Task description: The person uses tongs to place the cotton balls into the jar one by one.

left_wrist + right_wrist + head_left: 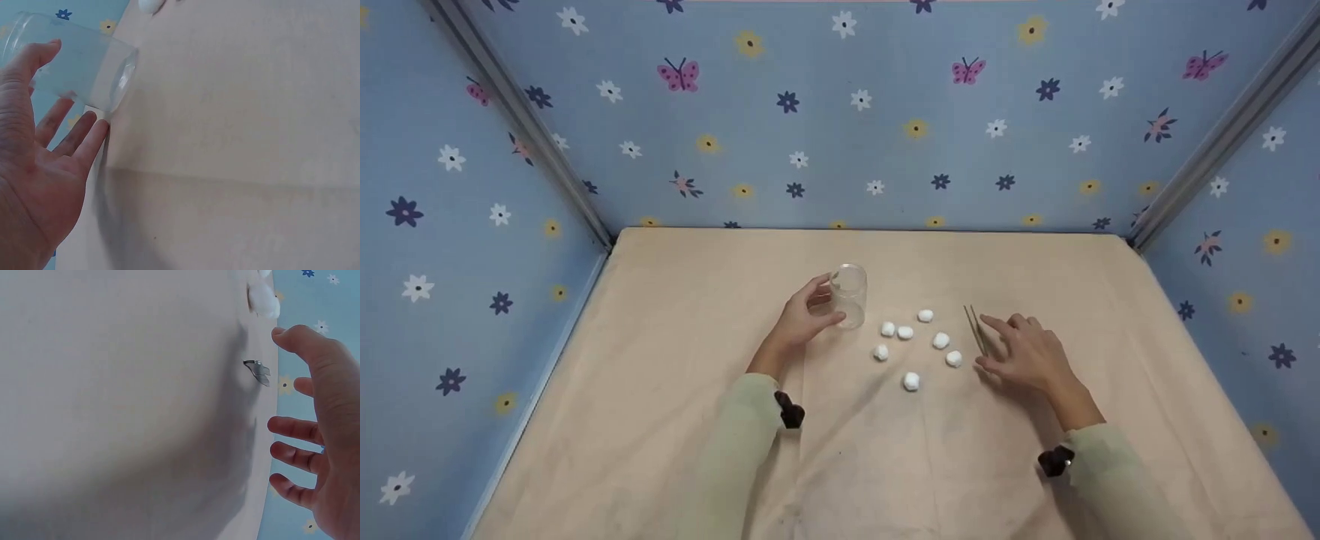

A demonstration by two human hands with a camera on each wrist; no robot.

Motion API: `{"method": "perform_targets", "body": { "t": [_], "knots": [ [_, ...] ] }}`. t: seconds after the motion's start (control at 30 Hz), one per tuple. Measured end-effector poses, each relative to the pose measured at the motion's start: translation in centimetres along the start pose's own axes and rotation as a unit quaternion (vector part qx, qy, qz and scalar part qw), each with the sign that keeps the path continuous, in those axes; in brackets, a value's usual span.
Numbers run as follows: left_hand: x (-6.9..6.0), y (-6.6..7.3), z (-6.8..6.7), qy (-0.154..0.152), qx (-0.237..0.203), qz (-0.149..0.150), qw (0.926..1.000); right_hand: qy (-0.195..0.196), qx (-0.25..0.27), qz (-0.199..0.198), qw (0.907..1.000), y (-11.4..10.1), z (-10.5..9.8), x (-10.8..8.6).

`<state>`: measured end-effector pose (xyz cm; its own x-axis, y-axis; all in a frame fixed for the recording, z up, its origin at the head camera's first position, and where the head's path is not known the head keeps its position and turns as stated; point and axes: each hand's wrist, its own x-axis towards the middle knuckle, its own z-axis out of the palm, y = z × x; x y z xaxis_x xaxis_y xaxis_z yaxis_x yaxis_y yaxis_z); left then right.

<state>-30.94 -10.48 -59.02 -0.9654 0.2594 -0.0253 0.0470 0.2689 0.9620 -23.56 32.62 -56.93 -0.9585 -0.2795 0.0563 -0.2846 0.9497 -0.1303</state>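
Note:
My left hand (804, 319) holds a clear plastic jar (851, 300) between thumb and fingers, near the middle of the table. The same jar (84, 62) fills the upper left of the left wrist view, the thumb on one side of it and fingertips on the other. My right hand (1024, 349) hovers over a pair of metal tweezers (975, 330), thumb and fingers apart. In the right wrist view the tweezers (259, 372) lie on the cloth, a gap away from the right hand (320, 427). Several white cotton balls (905, 333) are scattered between the hands.
A beige cloth (675, 420) with creases covers the table. Blue flowered walls (840, 112) stand behind and at both sides, with grey metal posts (521, 120) at the corners.

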Motion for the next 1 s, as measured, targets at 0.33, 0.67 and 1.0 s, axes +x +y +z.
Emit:
{"method": "perform_targets", "body": {
  "t": [0.33,0.67,1.0],
  "knots": [
    [0.4,-0.8,0.5,0.010,-0.025,0.013,0.9995,-0.004,0.028,0.039,0.9988,-0.7,1.3,0.1],
    [0.5,-1.0,0.4,-0.007,-0.043,0.010,0.9990,0.007,0.072,0.061,0.9955,-0.8,2.2,0.1],
    [0.8,-1.2,0.3,-0.027,-0.071,0.028,0.9967,-0.007,0.090,0.076,0.9930,-0.6,2.1,0.5]
  ]
}}
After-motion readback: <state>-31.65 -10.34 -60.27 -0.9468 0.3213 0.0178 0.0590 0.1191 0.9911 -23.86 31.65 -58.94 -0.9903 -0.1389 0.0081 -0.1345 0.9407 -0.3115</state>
